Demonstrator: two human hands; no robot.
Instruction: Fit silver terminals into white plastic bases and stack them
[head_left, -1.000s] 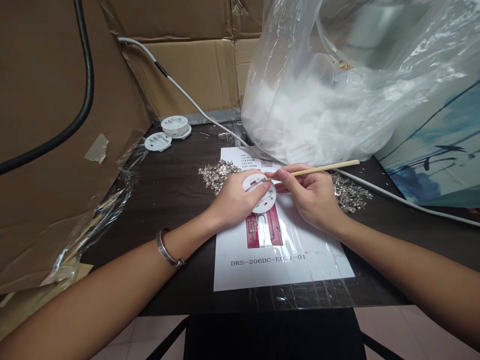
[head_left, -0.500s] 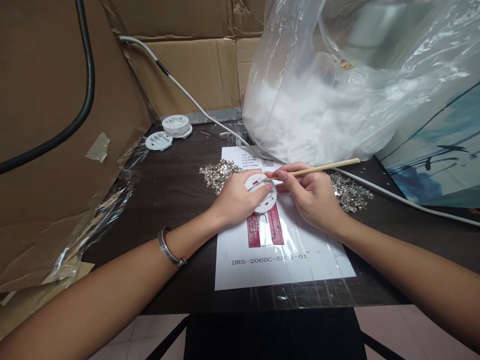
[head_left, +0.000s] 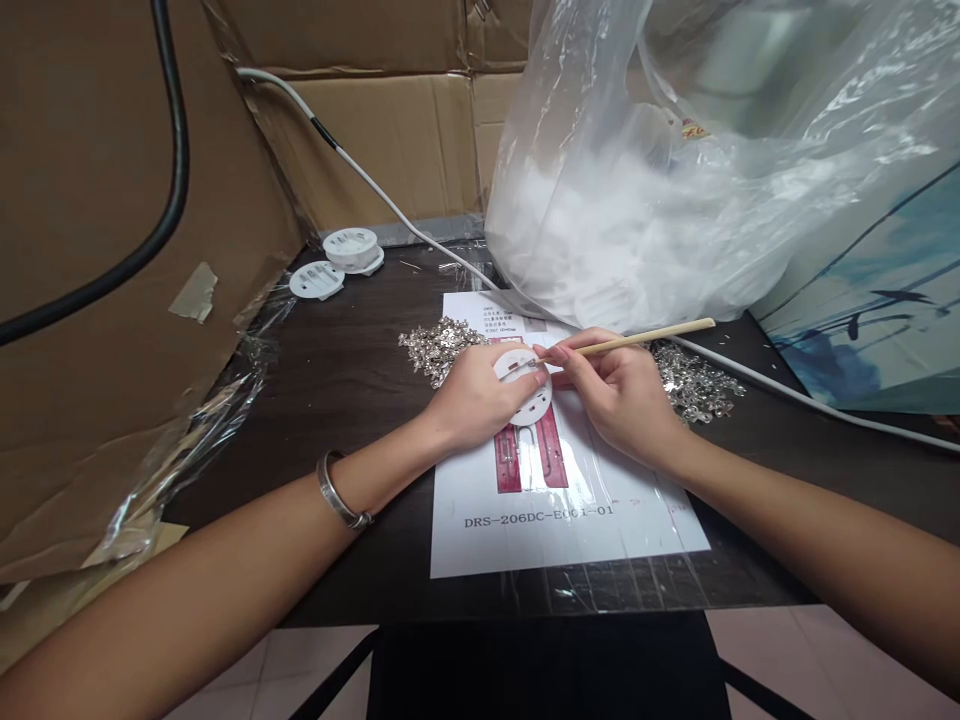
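A white slotted disc (head_left: 535, 408) is gripped by my left hand (head_left: 480, 397), whose thumb lies across its face. My right hand (head_left: 619, 388) pinches a thin wooden stick (head_left: 660, 333), its tip at the disc's upper part near a small slot. Any small part under the tip is too small to tell. Both hands are above a printed sheet (head_left: 487, 545) with a red picture. One pile of small metal pieces (head_left: 437, 348) lies beyond my left hand, another pile (head_left: 701, 385) just right of my right hand.
Several white discs (head_left: 317, 281) lie at the back left, some stacked. A clear plastic bag of white items (head_left: 600, 240) fills the back right. A white cable (head_left: 390, 208) crosses behind the sheet, and cardboard (head_left: 390, 140) walls the back and left.
The stick and my right hand have shifted very slightly left. My left hand still holds the disc in nearly the same place.
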